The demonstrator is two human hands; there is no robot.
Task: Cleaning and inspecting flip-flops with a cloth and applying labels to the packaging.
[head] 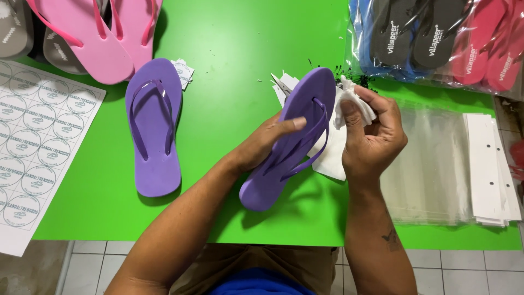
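Green table (240, 49) (purple sandal (154, 125), sticker sheet (38, 136), clear bags (431, 164))

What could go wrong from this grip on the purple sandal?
1. The left hand holds the purple flip-flop tilted above the table with a loose-looking grip; it might slip.
2. The right hand pinches a crumpled white cloth near the strap; rubbing could pull the strap.
3. Scissors lie partly hidden right behind the flip-flop, so a hand could catch the tips.
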